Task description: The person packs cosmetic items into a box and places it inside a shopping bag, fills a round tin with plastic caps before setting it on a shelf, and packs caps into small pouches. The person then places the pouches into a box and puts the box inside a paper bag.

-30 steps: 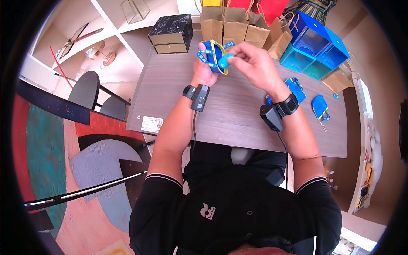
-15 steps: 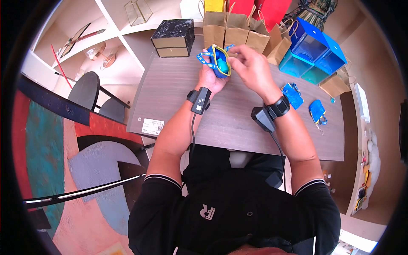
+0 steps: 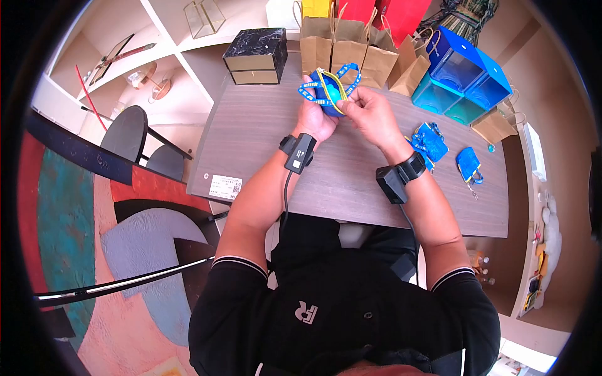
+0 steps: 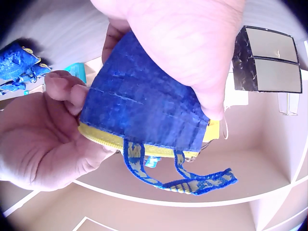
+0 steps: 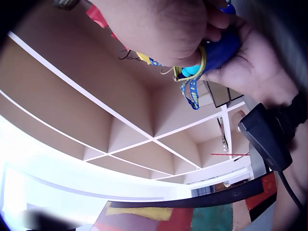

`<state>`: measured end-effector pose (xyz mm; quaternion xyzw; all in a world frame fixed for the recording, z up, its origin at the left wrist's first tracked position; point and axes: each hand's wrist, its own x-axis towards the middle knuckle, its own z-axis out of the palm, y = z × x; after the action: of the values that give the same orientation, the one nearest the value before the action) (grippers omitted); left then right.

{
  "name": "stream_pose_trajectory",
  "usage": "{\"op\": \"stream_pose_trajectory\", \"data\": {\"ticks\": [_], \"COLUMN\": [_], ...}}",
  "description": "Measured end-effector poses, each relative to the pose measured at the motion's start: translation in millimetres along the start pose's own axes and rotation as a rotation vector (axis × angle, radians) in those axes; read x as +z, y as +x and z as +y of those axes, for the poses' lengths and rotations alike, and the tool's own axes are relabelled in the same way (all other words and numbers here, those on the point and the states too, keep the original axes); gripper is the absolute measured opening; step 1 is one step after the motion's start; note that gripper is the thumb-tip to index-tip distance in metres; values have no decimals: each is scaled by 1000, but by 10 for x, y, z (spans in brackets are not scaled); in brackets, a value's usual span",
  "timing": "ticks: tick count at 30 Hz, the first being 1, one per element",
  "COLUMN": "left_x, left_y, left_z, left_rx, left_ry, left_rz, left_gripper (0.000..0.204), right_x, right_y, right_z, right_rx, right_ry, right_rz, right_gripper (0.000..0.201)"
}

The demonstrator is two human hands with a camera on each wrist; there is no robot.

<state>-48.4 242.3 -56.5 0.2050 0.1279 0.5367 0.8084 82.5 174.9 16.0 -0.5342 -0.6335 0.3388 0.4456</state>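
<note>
A small blue zip pouch [image 4: 144, 106] with a yellow zipper edge and patterned blue strap handles is held up above the table, its mouth unzipped. My left hand [image 3: 318, 122] grips the body of the pouch from beneath, thumb on one side in the left wrist view. At the right end of the yellow rim, my right hand [image 3: 375, 119] pinches the edge between thumb and fingers. Inside the mouth lies a round teal item [image 5: 191, 70], partly covered by the pouch wall. One handle loops up behind the opening in the head view.
More blue pouches [image 3: 429, 143] lie on the grey wood table [image 3: 263, 125], one pouch [image 3: 468, 165] with a small chain. A small teal piece [image 3: 491, 148] sits near the right edge. Behind stand paper bags [image 3: 348, 56], a marbled black box [image 3: 254, 53] and blue clear-front bins [image 3: 464, 69].
My right hand held the teal item at the pouch mouth, then let go of it inside. It now pinches the rim, and the pouch has shifted slightly right.
</note>
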Motion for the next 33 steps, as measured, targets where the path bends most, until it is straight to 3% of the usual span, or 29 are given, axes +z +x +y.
{"op": "stream_pose_trajectory", "data": {"ticks": [3, 6, 8, 15, 22, 24, 25, 27, 28, 30, 31, 33], "left_x": [17, 18, -30, -102, -119, -122, -126, -139, -143, -133, -127, -102], "left_y": [-36, -53, -30, -57, -88, -102, -107, -116, -116, -118, -126, -157], "left_z": [8, 9, 43, 58, -95, -109, -124, -156, -159, -151, -158, -159], "left_rx": [26, 77, 130, -70, -120, -149, -156, -131, -138, -182, -186, -171], "left_ry": [52, 79, 221, 252, 275, 326, 327, 411, 413, 533, 535, 552], "left_rz": [-73, -100, -255, -399, -369, -366, -365, -386, -387, -423, -425, -476], "left_gripper": [64, 57, 54, 34, 24, 20, 20, 19, 19, 21, 21, 18], "right_x": [-77, -247, -360, -608, -709, -702, -712, -751, -767, -774, -752, -743], "right_y": [-11, -40, -52, -178, -459, -510, -521, -529, -518, -487, -486, -463], "right_z": [-18, -143, -180, -34, 118, 130, 115, 1, -65, -171, -163, -143], "right_rx": [-17, 100, 148, 100, 130, -38, -33, -321, -316, -589, -565, -560], "right_ry": [98, 202, 235, 182, 264, 31, 34, -338, -336, -647, -644, -628], "right_rz": [-21, -68, -81, -49, 7, 183, 187, 298, 303, 175, 107, 6], "right_gripper": [23, 23, 16, 18, 17, 13, 13, 11, 11, 24, 34, 35]}}
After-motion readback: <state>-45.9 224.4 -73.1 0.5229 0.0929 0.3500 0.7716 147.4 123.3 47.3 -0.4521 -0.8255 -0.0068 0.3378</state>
